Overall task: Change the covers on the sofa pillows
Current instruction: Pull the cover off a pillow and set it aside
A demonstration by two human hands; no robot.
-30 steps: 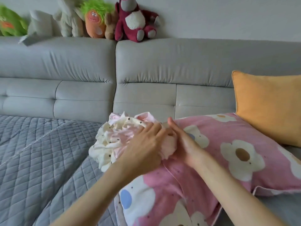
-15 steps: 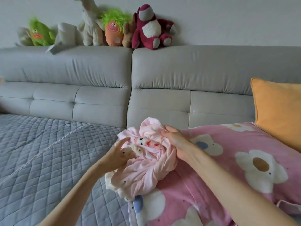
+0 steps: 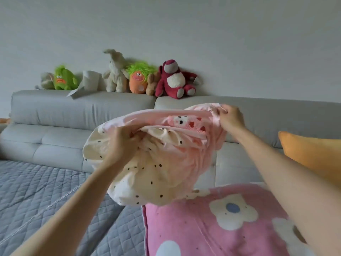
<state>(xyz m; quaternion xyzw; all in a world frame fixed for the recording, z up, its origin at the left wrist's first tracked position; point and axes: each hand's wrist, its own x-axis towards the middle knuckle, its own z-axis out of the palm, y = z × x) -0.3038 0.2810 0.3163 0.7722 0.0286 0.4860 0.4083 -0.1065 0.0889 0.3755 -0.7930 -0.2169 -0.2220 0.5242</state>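
A bunched pillow cover [image 3: 158,167], pale pink on one side and cream with dark dots on the other, hangs in the air above the sofa. My left hand [image 3: 123,145] grips its edge at the left and my right hand [image 3: 230,119] pinches the edge at the upper right, stretching the opening between them. A small patch with red hearts shows inside. Below lies a pink pillow with white flowers [image 3: 221,228]. An orange pillow [image 3: 311,156] leans at the right.
The grey sofa backrest [image 3: 83,108] carries several plush toys [image 3: 173,80] and a paper roll [image 3: 90,80] along its top. A grey quilted mat [image 3: 36,196] covers the seat at the left. A plain wall stands behind.
Both hands have lifted the bunched cover off the pink pillow and pulled apart, spreading it open. The view has tilted up, showing more wall.
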